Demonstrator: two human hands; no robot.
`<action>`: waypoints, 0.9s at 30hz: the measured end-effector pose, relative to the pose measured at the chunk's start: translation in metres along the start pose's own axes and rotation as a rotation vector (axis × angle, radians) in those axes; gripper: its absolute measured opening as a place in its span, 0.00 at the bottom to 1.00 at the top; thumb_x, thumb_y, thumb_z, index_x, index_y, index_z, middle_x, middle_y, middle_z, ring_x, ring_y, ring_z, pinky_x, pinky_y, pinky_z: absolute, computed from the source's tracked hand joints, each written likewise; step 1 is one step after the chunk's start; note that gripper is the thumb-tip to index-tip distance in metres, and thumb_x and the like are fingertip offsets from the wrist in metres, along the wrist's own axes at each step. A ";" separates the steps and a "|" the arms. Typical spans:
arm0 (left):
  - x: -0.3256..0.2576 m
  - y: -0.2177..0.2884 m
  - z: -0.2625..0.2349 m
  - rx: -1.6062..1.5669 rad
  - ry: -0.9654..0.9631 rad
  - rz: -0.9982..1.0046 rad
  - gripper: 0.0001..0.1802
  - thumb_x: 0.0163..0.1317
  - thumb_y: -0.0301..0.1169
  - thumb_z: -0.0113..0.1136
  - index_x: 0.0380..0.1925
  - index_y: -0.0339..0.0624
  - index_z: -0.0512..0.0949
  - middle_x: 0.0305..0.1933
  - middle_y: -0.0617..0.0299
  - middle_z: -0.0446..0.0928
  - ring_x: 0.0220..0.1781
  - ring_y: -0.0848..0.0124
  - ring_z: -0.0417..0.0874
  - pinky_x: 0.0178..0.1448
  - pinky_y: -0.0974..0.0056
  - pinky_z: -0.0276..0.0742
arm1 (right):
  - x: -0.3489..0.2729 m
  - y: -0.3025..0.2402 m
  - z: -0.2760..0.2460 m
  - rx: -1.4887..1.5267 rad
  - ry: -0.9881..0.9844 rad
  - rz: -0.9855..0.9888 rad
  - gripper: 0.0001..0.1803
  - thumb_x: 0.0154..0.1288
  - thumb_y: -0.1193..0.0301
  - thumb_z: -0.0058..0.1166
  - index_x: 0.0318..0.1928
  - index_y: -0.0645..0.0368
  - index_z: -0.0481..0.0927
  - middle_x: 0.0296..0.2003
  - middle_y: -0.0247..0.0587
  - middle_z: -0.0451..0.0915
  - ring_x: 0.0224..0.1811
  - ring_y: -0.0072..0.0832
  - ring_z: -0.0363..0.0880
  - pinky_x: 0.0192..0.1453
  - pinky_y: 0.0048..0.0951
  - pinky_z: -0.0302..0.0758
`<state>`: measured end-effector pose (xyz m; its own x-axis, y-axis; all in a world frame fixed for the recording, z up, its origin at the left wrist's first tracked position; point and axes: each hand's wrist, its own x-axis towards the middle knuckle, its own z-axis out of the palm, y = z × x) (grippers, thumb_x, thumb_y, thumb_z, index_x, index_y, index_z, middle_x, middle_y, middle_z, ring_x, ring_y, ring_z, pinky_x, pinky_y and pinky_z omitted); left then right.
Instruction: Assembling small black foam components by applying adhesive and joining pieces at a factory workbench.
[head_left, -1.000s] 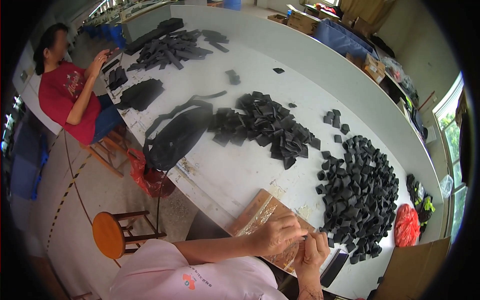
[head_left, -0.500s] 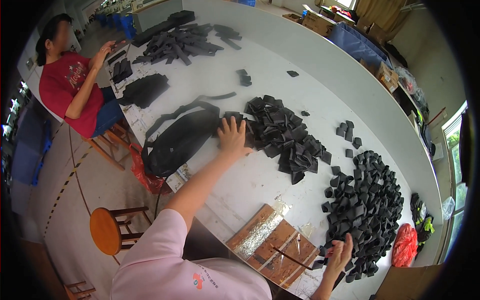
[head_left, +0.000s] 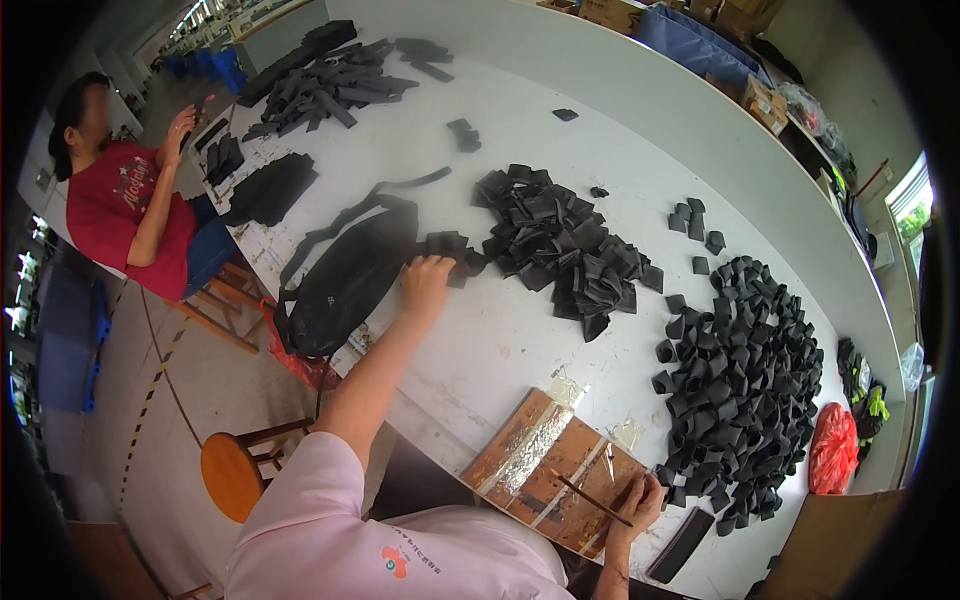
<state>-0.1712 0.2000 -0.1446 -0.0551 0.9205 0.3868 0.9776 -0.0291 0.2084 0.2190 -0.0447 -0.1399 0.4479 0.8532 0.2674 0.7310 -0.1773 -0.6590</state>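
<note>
My left hand (head_left: 427, 288) reaches out to a small group of flat black fabric pieces (head_left: 455, 250) beside a black bag with straps (head_left: 355, 275). Its fingers are bent and close together on the near edge of those pieces. At the right end of a brown board (head_left: 545, 465) with shiny clear tape, my right hand (head_left: 637, 503) is closed, fingers curled and thumb against them. Whatever it may hold is too small to make out. A thin dark stick (head_left: 590, 498) lies across the board, its near end by the right hand.
A pile of flat black pieces (head_left: 565, 235) lies mid-table; a large heap of folded black loops (head_left: 745, 390) is at right, above a dark oblong block (head_left: 682, 545). Black strips (head_left: 330, 95) lie far left, near a seated person (head_left: 135, 205). A stool (head_left: 232, 478) stands left.
My left hand has bent its spread fingers and drawn the small group of pieces nearer. My right hand has moved from the loop heap's edge to the board and closed. The view has shifted slightly.
</note>
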 end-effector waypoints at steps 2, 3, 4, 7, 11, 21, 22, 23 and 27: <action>-0.020 0.011 -0.013 -0.200 0.066 0.043 0.16 0.39 0.16 0.55 0.32 0.41 0.79 0.34 0.57 0.78 0.36 0.57 0.76 0.40 0.57 0.72 | -0.001 -0.011 0.001 -0.103 0.020 -0.018 0.08 0.61 0.73 0.46 0.36 0.66 0.73 0.31 0.49 0.72 0.32 0.44 0.72 0.36 0.35 0.69; -0.033 0.019 -0.018 -0.282 0.053 0.010 0.15 0.39 0.16 0.56 0.31 0.39 0.78 0.32 0.56 0.78 0.35 0.56 0.77 0.39 0.57 0.72 | -0.001 -0.012 0.001 -0.106 0.021 -0.008 0.08 0.61 0.73 0.46 0.36 0.66 0.73 0.31 0.49 0.72 0.32 0.44 0.72 0.36 0.35 0.69; -0.044 0.027 -0.023 -0.380 0.033 0.001 0.15 0.39 0.16 0.56 0.31 0.38 0.78 0.32 0.55 0.78 0.34 0.56 0.77 0.39 0.58 0.73 | 0.000 -0.011 0.002 -0.099 0.031 -0.033 0.08 0.61 0.73 0.46 0.37 0.66 0.73 0.31 0.49 0.72 0.32 0.44 0.72 0.35 0.36 0.69; -0.079 0.061 -0.048 -0.703 -0.122 -0.099 0.16 0.39 0.16 0.56 0.33 0.35 0.78 0.32 0.52 0.79 0.34 0.59 0.80 0.37 0.63 0.75 | -0.001 -0.008 0.004 -0.060 0.053 -0.060 0.08 0.61 0.73 0.46 0.37 0.65 0.73 0.32 0.50 0.73 0.32 0.45 0.72 0.35 0.36 0.69; -0.120 0.094 -0.065 -0.997 -0.459 -0.220 0.19 0.41 0.18 0.57 0.38 0.38 0.77 0.37 0.54 0.78 0.39 0.60 0.79 0.42 0.64 0.73 | 0.002 -0.008 0.004 -0.053 0.031 -0.047 0.07 0.61 0.73 0.46 0.36 0.64 0.73 0.32 0.49 0.74 0.32 0.44 0.73 0.36 0.35 0.70; -0.169 0.145 -0.078 -0.238 -0.433 0.460 0.42 0.47 0.47 0.60 0.58 0.36 0.57 0.61 0.37 0.50 0.62 0.42 0.52 0.59 0.42 0.53 | 0.000 -0.006 0.004 -0.024 0.059 -0.060 0.07 0.61 0.72 0.47 0.35 0.63 0.74 0.30 0.46 0.74 0.30 0.41 0.74 0.34 0.33 0.70; -0.166 0.142 -0.079 -0.255 -0.439 0.468 0.43 0.48 0.52 0.57 0.59 0.36 0.57 0.61 0.37 0.50 0.63 0.41 0.51 0.59 0.40 0.51 | 0.000 -0.005 0.005 -0.018 0.057 -0.067 0.06 0.61 0.72 0.47 0.35 0.63 0.74 0.29 0.46 0.74 0.29 0.41 0.74 0.34 0.33 0.70; -0.161 0.140 -0.082 -0.274 -0.448 0.477 0.45 0.49 0.58 0.53 0.59 0.36 0.57 0.62 0.37 0.50 0.63 0.40 0.50 0.59 0.38 0.49 | 0.000 -0.004 0.005 -0.013 0.055 -0.071 0.06 0.61 0.73 0.47 0.35 0.63 0.74 0.29 0.46 0.73 0.29 0.41 0.73 0.33 0.34 0.69; -0.121 0.146 -0.081 -0.602 -0.289 0.139 0.37 0.50 0.46 0.58 0.56 0.36 0.61 0.55 0.43 0.62 0.58 0.51 0.61 0.58 0.47 0.56 | -0.006 -0.008 -0.008 0.021 0.056 -0.050 0.06 0.61 0.73 0.46 0.35 0.63 0.74 0.29 0.46 0.72 0.29 0.42 0.72 0.33 0.35 0.69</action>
<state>-0.0388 0.0528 -0.0881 0.2010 0.9572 0.2080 0.6834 -0.2892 0.6703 0.2150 -0.0521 -0.1303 0.4393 0.8319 0.3390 0.7424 -0.1238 -0.6584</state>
